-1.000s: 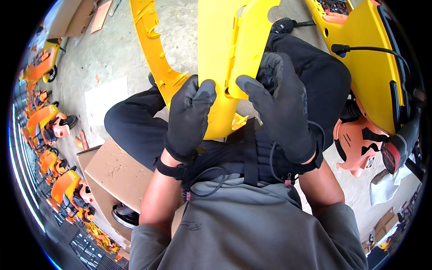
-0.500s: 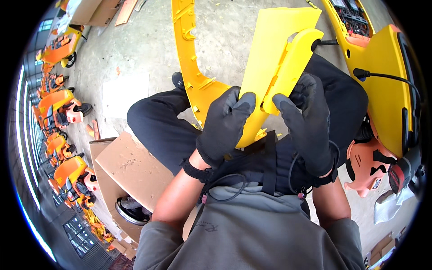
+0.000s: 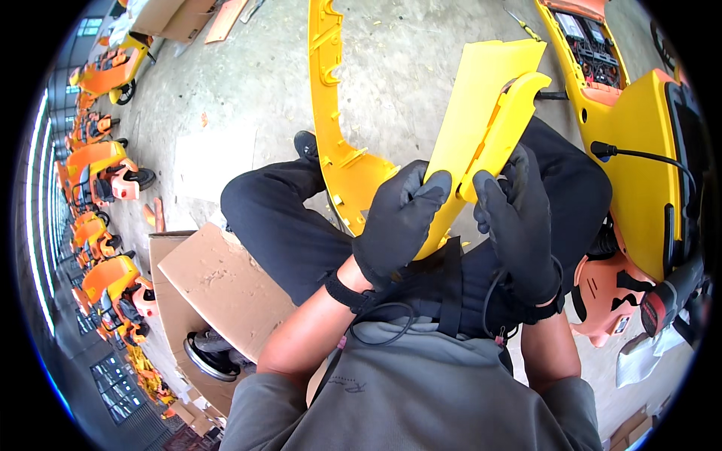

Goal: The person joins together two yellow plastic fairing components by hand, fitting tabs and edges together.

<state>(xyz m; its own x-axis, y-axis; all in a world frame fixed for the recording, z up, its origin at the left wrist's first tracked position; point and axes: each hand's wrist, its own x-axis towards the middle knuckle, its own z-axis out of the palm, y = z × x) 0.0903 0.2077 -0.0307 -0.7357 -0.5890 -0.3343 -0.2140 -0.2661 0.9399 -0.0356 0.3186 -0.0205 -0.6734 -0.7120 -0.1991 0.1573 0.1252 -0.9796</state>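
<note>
A large yellow plastic scooter body panel (image 3: 460, 124) rests across my lap. One long curved arm of it, with moulded clips and ribs, reaches away to the far left. On its right side a narrow strip (image 3: 505, 124) runs along the broad flat part, with a dark slot between them. Black-gloved, my left hand (image 3: 397, 222) pinches the broad part near the slot's lower end, thumb on top. My right hand (image 3: 517, 218), gloved too, has its thumb at the strip's lower end and its fingers curled, partly hidden behind the panel.
Close on my right lies a yellow scooter (image 3: 639, 177) with an open compartment of wiring (image 3: 590, 49). A screwdriver-like tool (image 3: 524, 27) is on the floor beyond. An open cardboard box (image 3: 222, 282) stands at my left, and several orange scooters (image 3: 98, 177) line the far left.
The panel has shifted slightly right and nearer to me, both hands moving with it. The view has tilted a little. My right fingers look more curled beside the strip.
</note>
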